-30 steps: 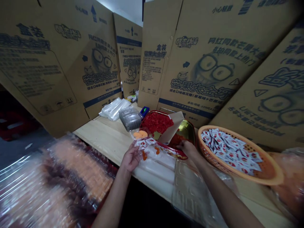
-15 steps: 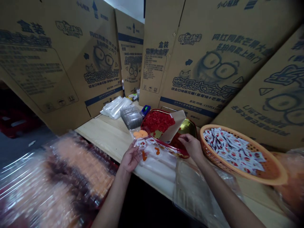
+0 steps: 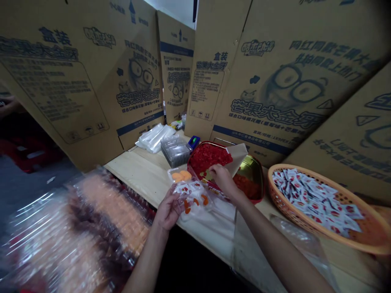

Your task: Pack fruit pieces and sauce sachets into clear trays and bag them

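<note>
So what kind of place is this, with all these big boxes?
Probably a small snack-packing workshop: big printed cartons, an orange basket of sachets, and a tray of diced red food.

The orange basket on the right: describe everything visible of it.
The orange basket is a shallow oval tray with a smooth, rounded rim and lattice-pierced sides, and it looks like moulded plastic. It sits on the pale wooden table, and the frame cuts off its far right end. Many small white sachets with red markings lie loosely heaped inside, touching its base and sides, with bare orange base showing toward the right end.
</note>
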Tool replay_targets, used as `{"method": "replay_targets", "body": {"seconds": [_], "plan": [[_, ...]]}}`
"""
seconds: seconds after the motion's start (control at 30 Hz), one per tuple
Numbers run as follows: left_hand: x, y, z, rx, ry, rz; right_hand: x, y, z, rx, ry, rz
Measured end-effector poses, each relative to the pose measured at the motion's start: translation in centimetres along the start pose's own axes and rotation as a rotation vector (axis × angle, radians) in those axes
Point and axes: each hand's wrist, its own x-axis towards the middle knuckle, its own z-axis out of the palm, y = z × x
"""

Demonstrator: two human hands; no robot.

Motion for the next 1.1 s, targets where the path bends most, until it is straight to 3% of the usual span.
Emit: {"method": "replay_targets", "body": {"seconds": [0.17, 0.3, 0.43, 0.53, 0.63, 0.73, 0.8, 0.87, 0.97, 1.03, 1.1], "plan": [[-1.0, 0.3, -0.4, -0.023, 0.014, 0.012, 4.3, 0.8, 2.8, -0.107, -0.159, 0.119], [-1.4, 0.3, -0.4, -0.038, 0.008, 0.021, 5.0, 0.2, 4.4, -0.098, -0.184, 0.167], [-1.9, 0.4, -0.4, -0.046, 0.01, 0.011, 4.6, -0.5, 3.7, -0.041, -0.145, 0.127], [-2.2, 0.4, -0.6, -0.041, 0.02, 0.006, 2.2, -1.6, 1.9, 0.029, -0.087, 0.026], [-2.4, 0.1, -0.7, -0.034, 0.016, 0.002, -2.7, -3.0, 0.4, 0.209, -0.101, -0.135], [-2.6, -0.5, -0.5, -0.036, -0.005, -0.004, -7.9, -4.2, 0.0, 0.484, -0.122, -0.34], [-2.8, -0.9, -0.2, -0.03, -0.012, -0.013, -10.4, -4.4, 0.2, 0.55, -0.084, -0.399], [-3.2, -1.2, 0.0, -0.02, -0.014, -0.032, -12.0, -3.5, 0.3, 0.556, 0.006, -0.371], [-4.0, -1.6, 0.0, 0.006, 0.004, -0.066, -13.3, -0.1, 0.3, 0.48, 0.225, -0.175], [-4.5, -1.8, -0.3, 0.029, 0.014, -0.076, -14.1, 3.1, 0.6, 0.302, 0.32, 0.001], [-5.0, -2.0, -0.6, 0.053, 0.008, -0.079, -15.0, 6.1, 1.4, 0.063, 0.303, 0.15]]}}
